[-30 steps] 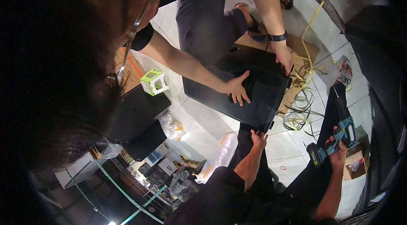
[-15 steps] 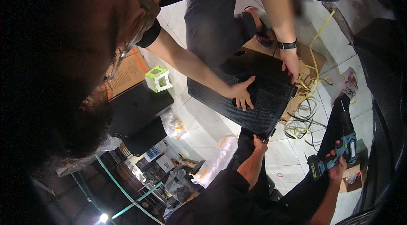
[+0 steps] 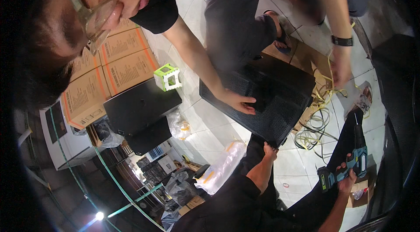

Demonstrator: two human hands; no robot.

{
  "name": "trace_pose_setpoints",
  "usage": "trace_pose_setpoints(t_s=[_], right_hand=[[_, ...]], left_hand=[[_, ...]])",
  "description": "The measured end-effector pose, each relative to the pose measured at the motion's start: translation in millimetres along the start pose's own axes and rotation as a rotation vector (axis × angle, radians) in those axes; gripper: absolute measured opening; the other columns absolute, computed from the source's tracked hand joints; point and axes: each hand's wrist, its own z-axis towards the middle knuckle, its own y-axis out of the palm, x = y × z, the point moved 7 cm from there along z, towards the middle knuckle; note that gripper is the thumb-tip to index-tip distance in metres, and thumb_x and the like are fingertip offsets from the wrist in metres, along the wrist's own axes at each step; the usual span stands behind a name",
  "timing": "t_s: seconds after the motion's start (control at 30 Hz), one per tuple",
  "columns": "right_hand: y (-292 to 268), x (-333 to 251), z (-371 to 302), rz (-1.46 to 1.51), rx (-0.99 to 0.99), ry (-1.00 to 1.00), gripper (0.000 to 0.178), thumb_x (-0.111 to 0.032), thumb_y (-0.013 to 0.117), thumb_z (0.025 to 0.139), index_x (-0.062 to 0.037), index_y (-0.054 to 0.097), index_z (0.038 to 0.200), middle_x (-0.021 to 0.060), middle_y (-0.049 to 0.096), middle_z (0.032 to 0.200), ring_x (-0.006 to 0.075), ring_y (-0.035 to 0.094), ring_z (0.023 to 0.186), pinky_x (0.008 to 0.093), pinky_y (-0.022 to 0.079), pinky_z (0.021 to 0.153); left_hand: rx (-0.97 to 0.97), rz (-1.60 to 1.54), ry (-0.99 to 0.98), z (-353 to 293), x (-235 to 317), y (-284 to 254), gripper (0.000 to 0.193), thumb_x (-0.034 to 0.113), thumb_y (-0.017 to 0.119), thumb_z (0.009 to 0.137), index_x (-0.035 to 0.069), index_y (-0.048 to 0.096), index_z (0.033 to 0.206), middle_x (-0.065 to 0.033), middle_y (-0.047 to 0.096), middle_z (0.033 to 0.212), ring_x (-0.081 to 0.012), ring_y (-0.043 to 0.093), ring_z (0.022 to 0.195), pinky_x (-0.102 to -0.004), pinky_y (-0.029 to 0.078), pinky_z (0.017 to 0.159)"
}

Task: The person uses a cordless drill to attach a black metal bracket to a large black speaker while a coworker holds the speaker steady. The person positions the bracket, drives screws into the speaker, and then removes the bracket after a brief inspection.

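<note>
A black loudspeaker (image 3: 275, 120) with a perforated grille lies face up in the middle. My left hand (image 3: 270, 150) is closed round its near corner, the fingers partly hidden by the edge. To the right, my right hand (image 3: 346, 180) grips a teal and black cordless drill (image 3: 361, 162), whose bit points away from me, apart from the loudspeaker. Across from me crouches another person, with one hand (image 3: 239, 101) resting on the grille. That person's other hand (image 3: 341, 68) is blurred and hangs off the loudspeaker's far right side.
Yellow cord and looped cable (image 3: 318, 122) lie on the tiles beside flattened cardboard (image 3: 302, 55). Left of the loudspeaker are a green and white step stool (image 3: 167, 77), a black cabinet (image 3: 142, 105), stacked cartons (image 3: 127, 68) and a plastic-wrapped roll (image 3: 222, 168). A small open box (image 3: 362, 192) sits at right.
The other person's hand at the right has left the loudspeaker's corner and moved right; their other hand has shifted left on the grille. My hands stay nearly still. The view has shifted, showing more cartons.
</note>
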Motion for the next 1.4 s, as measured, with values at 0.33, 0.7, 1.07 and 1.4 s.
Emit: trace_pose_setpoints(t_s=[0.33,0.7,1.07,1.4], right_hand=[[-2,-8,3,0.018,-0.075,0.058,0.066,-0.012,0.069,0.090,-0.0052,0.036,0.146,0.0045,0.051,0.139,0.0195,0.056,0.104,0.0416,0.049,0.095],[37,-12,16,-0.025,-0.145,0.075,0.064,-0.012,0.067,0.090,-0.0028,0.036,0.145,0.0023,0.048,0.140,0.0191,0.053,0.102,0.0400,0.045,0.098],[72,-12,13,-0.110,-0.151,0.106,0.064,-0.020,0.069,0.091,-0.0043,0.038,0.145,0.0081,0.057,0.112,0.0200,0.054,0.101,0.0382,0.045,0.099],[39,-11,12,-0.071,-0.207,0.123,0.064,-0.016,0.067,0.092,-0.0017,0.035,0.145,0.0044,0.051,0.135,0.0201,0.054,0.102,0.0402,0.046,0.097]], left_hand=[[-0.066,0.547,0.269,-169,85,49,0.040,0.034,0.044,0.102,0.003,0.049,0.126,-0.0114,0.060,0.110,-0.0253,0.061,0.099,-0.0404,0.050,0.087],[-2.203,-0.063,0.898,-657,249,106,0.040,0.037,0.050,0.100,0.002,0.057,0.118,-0.0166,0.060,0.110,-0.0277,0.061,0.104,-0.0376,0.047,0.092],[-2.296,-0.145,0.825,-659,265,77,0.067,0.055,0.056,0.091,0.003,0.050,0.133,-0.0191,0.056,0.128,-0.0308,0.058,0.113,-0.0411,0.044,0.098],[-0.543,1.730,1.194,-378,255,141,0.084,0.048,0.071,0.083,0.001,0.040,0.145,-0.0227,0.040,0.150,-0.0412,0.041,0.136,-0.0492,0.036,0.112]])
